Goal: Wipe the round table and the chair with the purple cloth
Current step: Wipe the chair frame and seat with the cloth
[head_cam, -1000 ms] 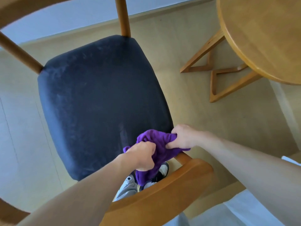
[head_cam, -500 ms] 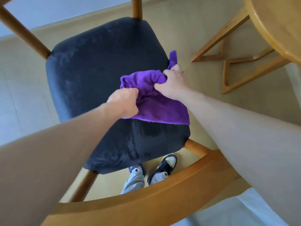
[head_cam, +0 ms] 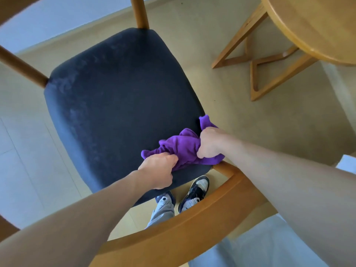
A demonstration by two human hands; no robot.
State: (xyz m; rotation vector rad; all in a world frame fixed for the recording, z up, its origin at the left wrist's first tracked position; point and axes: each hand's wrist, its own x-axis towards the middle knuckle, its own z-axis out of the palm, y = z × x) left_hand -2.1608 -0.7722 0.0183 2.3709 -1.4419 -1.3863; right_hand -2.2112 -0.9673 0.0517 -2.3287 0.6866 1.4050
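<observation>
1. Purple cloth (head_cam: 183, 149): bunched up and laid on the near right corner of the chair seat. One tail (head_cam: 205, 121) is seen sticking up past the seat's right edge.
2. Left hand (head_cam: 159, 171): placed at the cloth's left end, over the near edge of the seat. Its grip is closed on the cloth, with the fingers curled into the fabric.
3. Right hand (head_cam: 209, 144): placed at the cloth's right end, at the seat's right edge. Its grip is likewise closed on the cloth, a fold being gathered in the fist.
4. Chair (head_cam: 119, 105): viewed from above. A dark padded seat is carried on a light wooden frame; faint pale smudges are noted on the upholstery towards the far left. The curved wooden back rail (head_cam: 192, 222) is crossed by both forearms in the foreground.
5. Round desk (head_cam: 316, 26): light wood, set at the upper right, well apart from the chair. Only part of its top is in view. Its crossed wooden legs (head_cam: 256, 60) are seen on the floor beneath it.
6. Floor (head_cam: 240, 122): beige, with paler tiles to the left.
7. Shoes (head_cam: 194, 191): dark and white, seen between seat and back rail; the left one is mostly covered, possibly by a grey trouser leg.
</observation>
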